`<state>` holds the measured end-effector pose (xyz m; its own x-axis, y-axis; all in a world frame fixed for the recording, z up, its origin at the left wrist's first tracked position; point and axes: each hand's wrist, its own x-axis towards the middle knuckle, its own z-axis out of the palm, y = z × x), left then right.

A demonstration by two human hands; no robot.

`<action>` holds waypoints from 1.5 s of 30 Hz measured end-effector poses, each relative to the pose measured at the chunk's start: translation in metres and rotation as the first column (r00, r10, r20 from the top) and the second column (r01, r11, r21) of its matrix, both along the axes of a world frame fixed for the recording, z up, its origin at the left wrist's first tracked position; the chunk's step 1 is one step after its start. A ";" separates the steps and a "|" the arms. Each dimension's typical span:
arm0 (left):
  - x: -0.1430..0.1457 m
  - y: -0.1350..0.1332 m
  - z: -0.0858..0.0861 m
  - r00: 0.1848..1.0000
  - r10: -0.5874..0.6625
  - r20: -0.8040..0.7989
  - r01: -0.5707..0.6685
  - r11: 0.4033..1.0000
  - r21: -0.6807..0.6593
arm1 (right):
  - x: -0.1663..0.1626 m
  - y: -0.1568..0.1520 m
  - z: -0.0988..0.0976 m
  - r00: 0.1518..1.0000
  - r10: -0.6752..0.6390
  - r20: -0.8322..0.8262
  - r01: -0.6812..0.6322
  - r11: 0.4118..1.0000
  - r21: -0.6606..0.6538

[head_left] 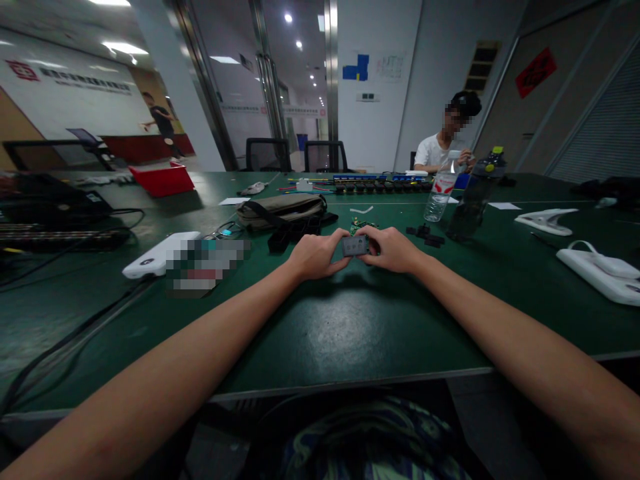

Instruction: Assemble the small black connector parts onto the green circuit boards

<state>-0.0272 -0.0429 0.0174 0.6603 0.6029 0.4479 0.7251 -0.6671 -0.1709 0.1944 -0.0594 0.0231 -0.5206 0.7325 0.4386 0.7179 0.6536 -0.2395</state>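
Between my two hands, a little above the green table (340, 333), is a small dark grey rectangular box (355, 246) with faint round marks on its face. My left hand (320, 255) pinches its left end between thumb and fingers. The right end is gripped by my right hand (393, 250), its fingers curled. Just behind the box lies a heap of small green circuit boards (364, 225), partly hidden by my hands. Several small black plastic pieces (425, 235) lie to the right of my right hand. Left of them all, a black open tray (295, 235) sits beyond my left hand.
A grey-brown bag (283, 210) lies behind the tray. At right stand a water bottle (440, 195) and a large dark bottle (475, 197). White devices (163, 255) lie on both sides. Cables run along the left. Across the table sits a person (440, 147); a red bin (163, 180) stands far left.
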 end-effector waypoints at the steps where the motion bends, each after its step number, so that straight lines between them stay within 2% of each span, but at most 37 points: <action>1: 0.000 0.000 0.000 1.000 0.001 -0.002 -0.001 1.000 0.000 | 0.000 0.000 0.000 1.000 -0.002 0.004 0.002 1.000 0.001; 13: 0.000 -0.001 0.000 1.000 -0.003 -0.003 0.003 1.000 0.010 | -0.001 -0.001 0.001 0.998 -0.057 0.036 0.057 0.998 0.010; 32: 0.000 0.000 0.000 0.999 0.029 -0.045 -0.030 1.000 -0.008 | 0.000 0.000 -0.001 1.000 0.004 0.005 -0.004 1.000 0.022; 45: 0.001 0.000 0.000 0.998 0.027 -0.049 -0.027 1.000 -0.003 | 0.000 0.000 0.000 1.000 -0.004 -0.001 0.004 1.000 -0.002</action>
